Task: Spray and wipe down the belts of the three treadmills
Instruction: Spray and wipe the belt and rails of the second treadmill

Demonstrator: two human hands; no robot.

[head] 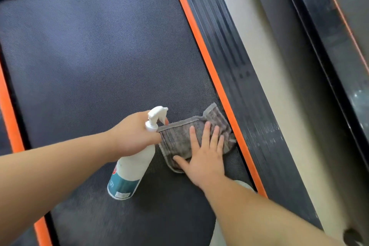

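place: we read it as a gym
belt: black textured treadmill belt [89, 56], 9 to 12 o'clock
trim: orange strip [209, 66], ribbed side rail [239, 62], 1 o'clock
neighbour: second treadmill [329, 46], 2 o'clock, across beige floor [297, 126]

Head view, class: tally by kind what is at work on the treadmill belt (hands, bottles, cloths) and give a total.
hands: 2 (left hand, right hand)
spray bottle: 1
grey cloth: 1
Total: 4
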